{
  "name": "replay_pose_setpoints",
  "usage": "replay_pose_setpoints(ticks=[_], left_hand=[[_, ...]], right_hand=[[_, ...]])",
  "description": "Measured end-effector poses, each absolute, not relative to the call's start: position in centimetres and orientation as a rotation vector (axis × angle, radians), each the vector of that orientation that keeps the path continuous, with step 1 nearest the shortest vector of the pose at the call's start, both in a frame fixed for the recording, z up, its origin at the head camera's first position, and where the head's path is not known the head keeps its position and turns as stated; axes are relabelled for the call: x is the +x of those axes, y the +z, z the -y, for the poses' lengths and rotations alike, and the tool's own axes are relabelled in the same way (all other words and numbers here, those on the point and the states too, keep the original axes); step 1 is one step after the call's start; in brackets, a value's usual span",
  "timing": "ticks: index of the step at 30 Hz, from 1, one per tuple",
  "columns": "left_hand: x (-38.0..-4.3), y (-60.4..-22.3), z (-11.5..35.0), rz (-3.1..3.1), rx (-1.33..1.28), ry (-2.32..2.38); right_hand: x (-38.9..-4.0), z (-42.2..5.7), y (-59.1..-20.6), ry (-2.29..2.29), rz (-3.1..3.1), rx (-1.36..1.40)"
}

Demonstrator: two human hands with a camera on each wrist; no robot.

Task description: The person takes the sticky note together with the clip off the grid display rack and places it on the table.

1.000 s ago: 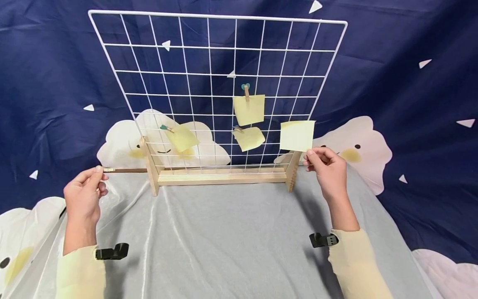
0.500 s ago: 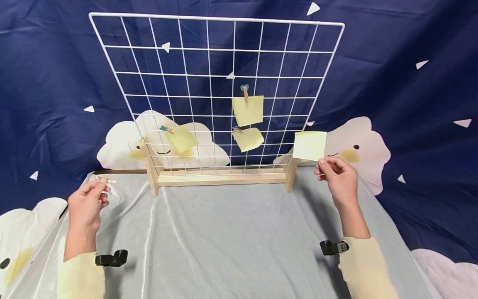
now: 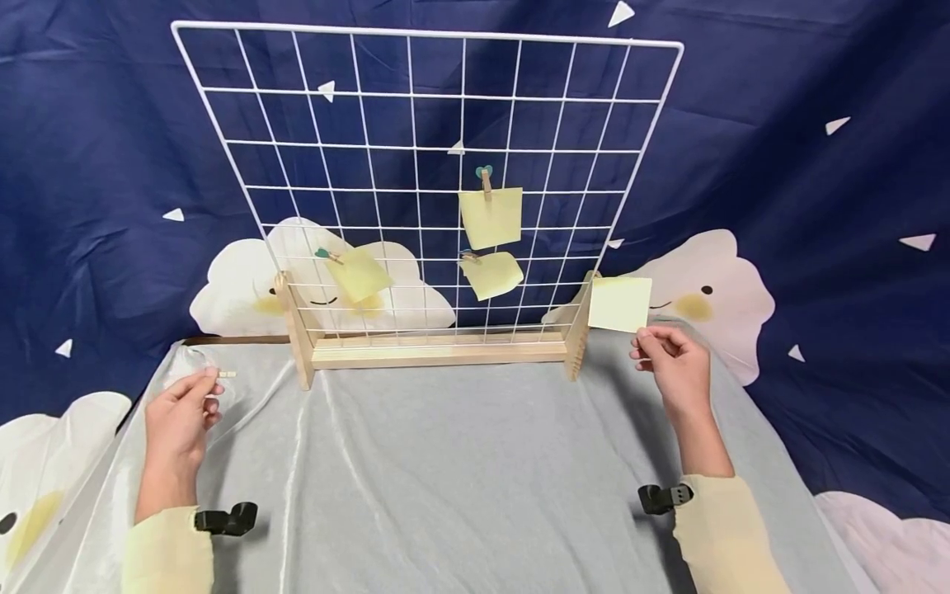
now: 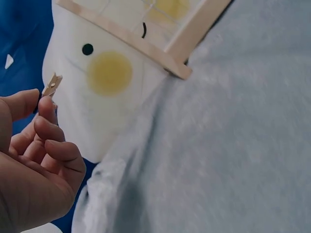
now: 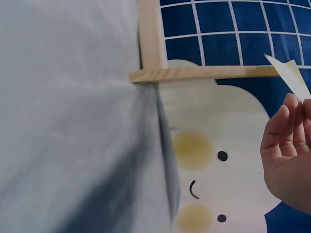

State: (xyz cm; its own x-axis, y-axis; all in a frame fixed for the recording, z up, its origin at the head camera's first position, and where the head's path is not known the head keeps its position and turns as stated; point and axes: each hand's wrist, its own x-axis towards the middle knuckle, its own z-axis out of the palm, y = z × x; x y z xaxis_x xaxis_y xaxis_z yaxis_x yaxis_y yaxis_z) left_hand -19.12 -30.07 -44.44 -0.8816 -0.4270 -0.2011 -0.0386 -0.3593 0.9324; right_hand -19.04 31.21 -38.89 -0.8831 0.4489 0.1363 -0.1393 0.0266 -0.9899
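Observation:
My left hand [image 3: 178, 417] pinches a small wooden clothespin [image 4: 52, 85] between thumb and forefinger, its tip pointing right in the head view. On the other side, my right hand [image 3: 677, 363] pinches a yellow sticky note [image 3: 620, 304] by its lower right corner, just right of the stand's right post. Between the hands stands a white wire grid [image 3: 438, 148] in a wooden stand [image 3: 438, 356]. Three yellow notes hang on the grid by heart-topped clothespins: an upper note [image 3: 491, 218], a curled lower note [image 3: 493, 275] and a tilted left note [image 3: 359, 274].
Grey cloth [image 3: 445, 478] covers the table. Behind it hangs a dark blue curtain [image 3: 779, 148] with white clouds and small triangles. A black wrist camera [image 3: 227, 519] sits on the left sleeve, another wrist camera [image 3: 665, 497] on the right.
My left hand has come down and slightly right with the clothespin. The right hand has moved right and down with its note, off the grid's edge. The hung notes stay put.

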Motion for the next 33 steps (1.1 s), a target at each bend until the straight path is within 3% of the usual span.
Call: replay_pose_setpoints(ticks=[33], left_hand=[[-18.6,-47.7,31.1,1.853,0.779,-2.254]], right_hand=[[-18.2,-35.7,-44.3,1.976,1.996,-0.51]])
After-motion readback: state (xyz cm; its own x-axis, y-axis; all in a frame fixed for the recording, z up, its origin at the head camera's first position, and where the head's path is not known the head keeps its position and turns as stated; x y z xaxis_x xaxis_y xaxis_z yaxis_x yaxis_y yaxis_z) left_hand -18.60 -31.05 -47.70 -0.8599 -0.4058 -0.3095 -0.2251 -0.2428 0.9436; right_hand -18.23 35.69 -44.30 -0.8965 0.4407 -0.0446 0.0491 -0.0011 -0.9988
